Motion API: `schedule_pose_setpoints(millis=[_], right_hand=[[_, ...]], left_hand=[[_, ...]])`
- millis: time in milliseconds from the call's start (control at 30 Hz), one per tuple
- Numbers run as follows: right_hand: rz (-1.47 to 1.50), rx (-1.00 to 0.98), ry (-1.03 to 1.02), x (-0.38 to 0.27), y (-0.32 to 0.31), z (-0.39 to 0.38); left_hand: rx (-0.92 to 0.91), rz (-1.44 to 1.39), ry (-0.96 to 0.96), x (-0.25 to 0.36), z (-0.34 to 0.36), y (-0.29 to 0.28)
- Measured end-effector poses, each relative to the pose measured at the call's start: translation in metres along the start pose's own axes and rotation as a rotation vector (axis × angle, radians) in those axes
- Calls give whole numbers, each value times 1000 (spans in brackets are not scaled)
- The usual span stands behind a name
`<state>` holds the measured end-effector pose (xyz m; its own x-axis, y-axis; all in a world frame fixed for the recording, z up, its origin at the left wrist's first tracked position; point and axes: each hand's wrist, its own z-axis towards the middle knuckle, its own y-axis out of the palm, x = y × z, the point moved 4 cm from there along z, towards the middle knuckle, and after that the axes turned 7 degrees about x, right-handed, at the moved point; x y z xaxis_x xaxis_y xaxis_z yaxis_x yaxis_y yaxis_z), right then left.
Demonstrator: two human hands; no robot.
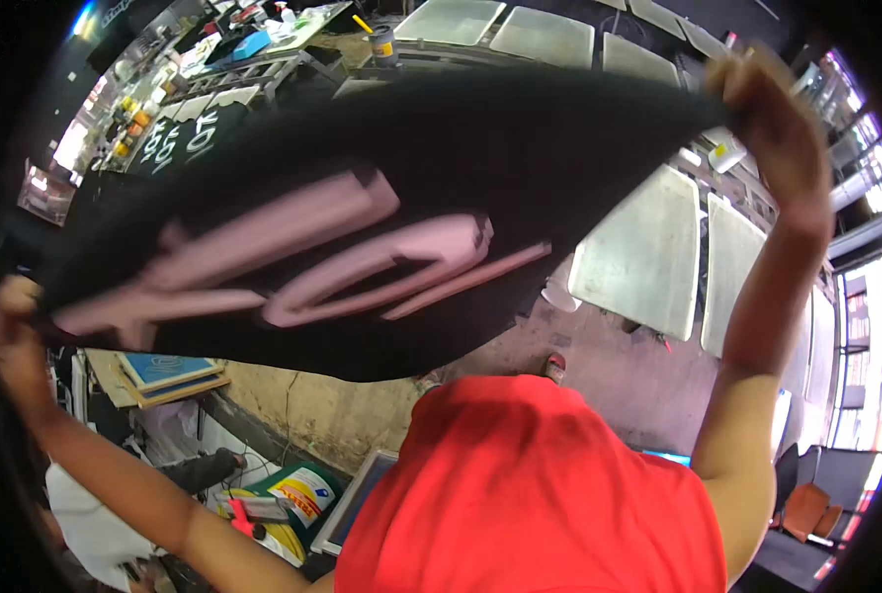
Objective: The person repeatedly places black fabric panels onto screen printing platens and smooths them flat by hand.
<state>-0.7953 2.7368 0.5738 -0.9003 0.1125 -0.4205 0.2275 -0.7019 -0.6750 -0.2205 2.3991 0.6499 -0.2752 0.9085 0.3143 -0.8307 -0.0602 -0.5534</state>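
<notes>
At the far left the person's left hand point(14, 331) is raised to about shoulder height with its fingers curled shut on one edge of a black cotton garment with a large pale-pink print point(362, 227). Below that forearm, down on the floor, lie a stack of flat wooden-framed boards with blue faces point(169, 374), a round yellow-and-green bucket with a white label point(297, 494) and a grey-framed screen leaning beside it point(357, 499).

The garment spans the middle of the view, stretched in the air between the two hands and held above the person's red shirt point(530, 484); it touches no table or board. The cloth sags in the middle and its print is smeared by motion, so it looks light, soft and limp, with no stiffness of its own. It probably drapes wherever it is not held, and a pinch at two well-apart points along an edge or seam seems the best hold for keeping it spread; the printed area is better left untouched, as it cannot be told whether the ink is dry.

Behind it, at upper left, more black printed cloths point(189, 138) lie on a row of boards. To the right stand several pale grey flat press platens point(643, 252). At upper right the right hand point(772, 119) is lifted high, fingers closed on the garment's opposite edge.
</notes>
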Motion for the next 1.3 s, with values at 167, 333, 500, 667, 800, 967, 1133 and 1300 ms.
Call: schedule_pose_setpoints(millis=[167, 333, 500, 667, 800, 967, 1133, 1300], right_hand=[[229, -237, 397, -11, 139, -128], [178, -246, 610, 5, 207, -186], [316, -93, 649, 18, 201, -196], [630, 94, 711, 32, 162, -167], [214, 134, 859, 143, 176, -118], [436, 17, 1192, 344, 335, -76], [140, -123, 1311, 432, 423, -97], [212, -218, 1347, 438, 422, -109]], left_hand=[[-450, -79, -351, -103, -142, 162], [-651, -208, -373, -135, -170, 287], [-661, -584, -344, -161, -131, 346], [-835, -723, -756, -196, -43, 360], [-740, -506, -304, -233, 60, 482], [-965, -355, -486, -278, 52, 759], [-1064, -69, -499, -314, -8, 885], [-1207, -259, -591, -328, -6, 894]])
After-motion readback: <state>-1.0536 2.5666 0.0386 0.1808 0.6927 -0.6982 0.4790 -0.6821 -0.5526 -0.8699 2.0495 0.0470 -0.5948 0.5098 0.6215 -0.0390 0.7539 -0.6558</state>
